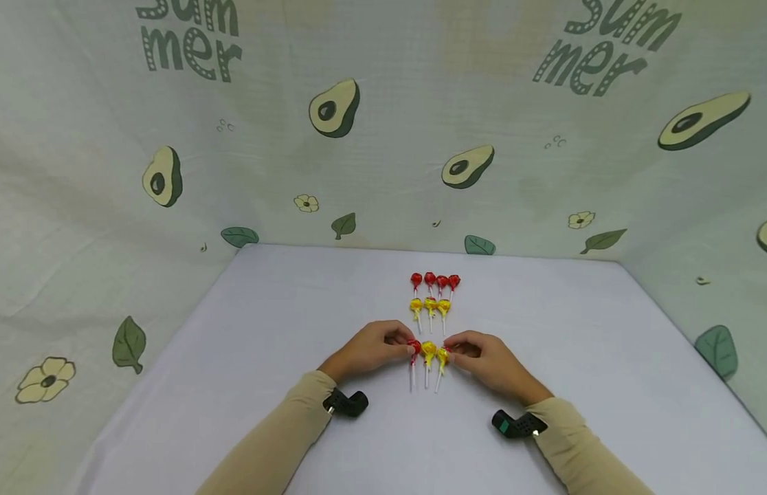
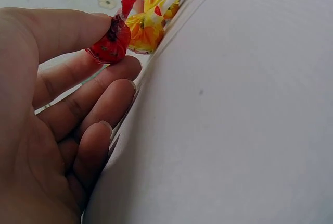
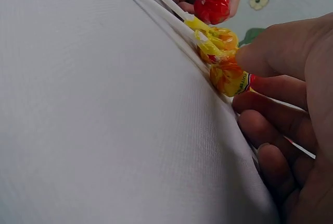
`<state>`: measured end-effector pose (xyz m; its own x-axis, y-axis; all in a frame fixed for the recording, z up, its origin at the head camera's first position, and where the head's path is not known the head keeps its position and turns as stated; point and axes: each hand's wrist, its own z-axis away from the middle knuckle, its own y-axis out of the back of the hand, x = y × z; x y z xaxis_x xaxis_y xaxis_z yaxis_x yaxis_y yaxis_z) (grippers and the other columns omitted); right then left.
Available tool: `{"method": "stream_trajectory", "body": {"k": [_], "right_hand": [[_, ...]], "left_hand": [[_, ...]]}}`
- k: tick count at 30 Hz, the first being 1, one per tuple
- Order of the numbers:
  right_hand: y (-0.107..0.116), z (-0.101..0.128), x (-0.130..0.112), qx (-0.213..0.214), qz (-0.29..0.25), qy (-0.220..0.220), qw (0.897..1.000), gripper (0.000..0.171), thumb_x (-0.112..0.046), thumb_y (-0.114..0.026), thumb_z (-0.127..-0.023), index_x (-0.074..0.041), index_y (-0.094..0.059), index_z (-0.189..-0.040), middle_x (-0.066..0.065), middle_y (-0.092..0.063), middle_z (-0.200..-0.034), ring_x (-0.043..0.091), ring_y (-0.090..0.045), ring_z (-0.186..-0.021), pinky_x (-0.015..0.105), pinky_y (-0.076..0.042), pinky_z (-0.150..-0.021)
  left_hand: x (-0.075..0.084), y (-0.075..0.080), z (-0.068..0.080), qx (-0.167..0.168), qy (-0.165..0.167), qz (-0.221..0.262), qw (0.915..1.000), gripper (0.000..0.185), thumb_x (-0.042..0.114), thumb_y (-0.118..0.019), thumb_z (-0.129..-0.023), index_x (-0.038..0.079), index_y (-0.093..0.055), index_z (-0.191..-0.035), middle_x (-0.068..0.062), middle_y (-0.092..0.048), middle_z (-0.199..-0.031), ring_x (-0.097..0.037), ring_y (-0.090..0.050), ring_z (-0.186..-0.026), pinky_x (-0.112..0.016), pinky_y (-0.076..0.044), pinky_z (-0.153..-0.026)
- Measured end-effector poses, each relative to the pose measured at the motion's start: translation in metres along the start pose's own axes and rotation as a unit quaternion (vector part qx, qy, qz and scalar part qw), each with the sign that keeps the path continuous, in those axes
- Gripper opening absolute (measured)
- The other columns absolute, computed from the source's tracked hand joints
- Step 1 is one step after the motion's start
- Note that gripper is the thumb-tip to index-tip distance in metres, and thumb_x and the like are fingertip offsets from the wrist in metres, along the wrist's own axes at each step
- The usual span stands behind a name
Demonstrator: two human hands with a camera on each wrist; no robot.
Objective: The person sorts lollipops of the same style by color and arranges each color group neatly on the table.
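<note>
My left hand (image 1: 379,349) pinches the head of a red lollipop (image 2: 111,41) between thumb and fingers, its white stick pointing toward me in the head view. Across from it, my right hand (image 1: 490,361) pinches a yellow lollipop (image 3: 228,76) by its wrapped head. Between the two lies another yellow lollipop (image 1: 428,349), side by side with them in a short row. Farther back stand two more rows: three yellow lollipops (image 1: 430,304), and behind these several red lollipops (image 1: 429,278), all with heads away from me.
A white cloth covers the table (image 1: 284,302). Behind and beside it hangs a pale curtain (image 1: 396,206) printed with avocados, leaves and flowers. Each wrist carries a black camera mount, the left mount (image 1: 346,403) and the right mount (image 1: 518,424), close above the cloth.
</note>
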<state>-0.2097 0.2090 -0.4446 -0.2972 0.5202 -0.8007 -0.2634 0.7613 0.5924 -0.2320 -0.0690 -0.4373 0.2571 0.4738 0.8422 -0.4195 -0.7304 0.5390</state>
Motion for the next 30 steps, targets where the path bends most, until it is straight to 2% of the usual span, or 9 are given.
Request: {"method": "stream_trajectory", "body": {"k": [5,18,30], "right_hand": [[0.0016,-0.0012,-0.0037,-0.007,0.009,0.013,1.000,0.023,-0.025,-0.073,-0.094,-0.017,-0.072,-0.115,-0.005,-0.068,-0.101,0.016,-0.062,-0.089,0.026,-0.050,-0.077],[-0.0009,0.0005,0.0011,-0.012,0.017,0.011,1.000,0.023,-0.025,-0.072,-0.094,-0.017,-0.071,-0.115,-0.005,-0.068,-0.104,0.016,-0.061,-0.091,0.026,-0.050,-0.078],[-0.0013,-0.0023,0.0016,-0.006,0.012,0.016,1.000,0.025,-0.027,-0.072,-0.094,-0.016,-0.071,-0.115,-0.004,-0.067,-0.101,0.016,-0.060,-0.088,0.026,-0.050,-0.075]], "left_hand": [[-0.0001,0.0017,-0.0011,0.003,0.000,0.005,1.0000,0.013,0.033,-0.071,-0.094,0.026,-0.069,-0.105,0.009,-0.067,-0.095,-0.012,-0.061,-0.090,-0.033,-0.049,-0.082],[-0.0001,0.0018,-0.0006,0.002,0.018,0.028,0.9995,0.012,0.031,-0.071,-0.094,0.026,-0.069,-0.105,0.008,-0.068,-0.095,-0.013,-0.061,-0.091,-0.035,-0.048,-0.084],[-0.0002,0.0009,-0.0019,0.007,0.003,0.029,0.9995,0.011,0.031,-0.070,-0.095,0.025,-0.069,-0.104,0.007,-0.067,-0.093,-0.014,-0.061,-0.089,-0.034,-0.048,-0.081]]}}
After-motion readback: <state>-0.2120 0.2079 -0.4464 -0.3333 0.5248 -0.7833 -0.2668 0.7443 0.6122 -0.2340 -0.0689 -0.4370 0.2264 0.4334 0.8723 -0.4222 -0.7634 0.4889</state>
